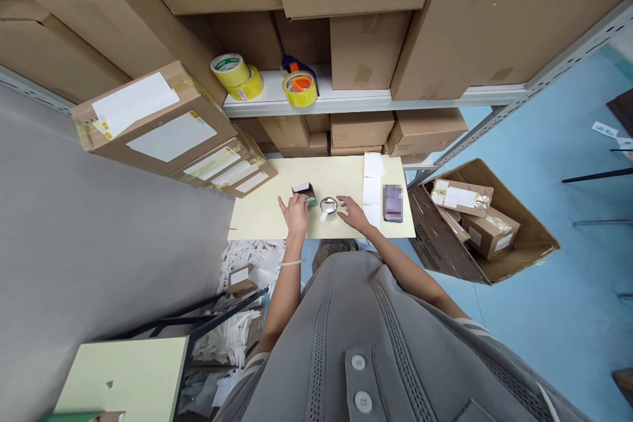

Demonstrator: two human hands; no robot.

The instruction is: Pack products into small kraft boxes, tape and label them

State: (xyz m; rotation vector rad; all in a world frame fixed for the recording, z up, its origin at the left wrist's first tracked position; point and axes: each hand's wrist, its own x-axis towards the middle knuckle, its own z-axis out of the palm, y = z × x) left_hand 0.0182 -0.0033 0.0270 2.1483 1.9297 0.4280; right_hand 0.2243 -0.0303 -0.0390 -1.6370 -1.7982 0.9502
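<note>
My left hand [295, 213] is at a small dark box [303, 193] with a green edge and a white top flap. Its thumb side grips the box, while an outer finger sticks out to the left. Beside the box lies a round, shiny silver object [328, 205] with a dark rim and a pale strip at its lower left; its exact kind is unclear. My right hand [353, 213] hovers or rests just right of this object, fingers apart, holding nothing. Both hands are over the pale yellow tabletop [262, 221].
White label sheets [372, 184] and a phone [393, 203] lie at the table's right. Labelled cartons [173, 135] stack on the left. Yellow tape rolls [237, 76] and a tape dispenser [300, 84] sit on the shelf. A large carton [524, 237] with parcels stands right.
</note>
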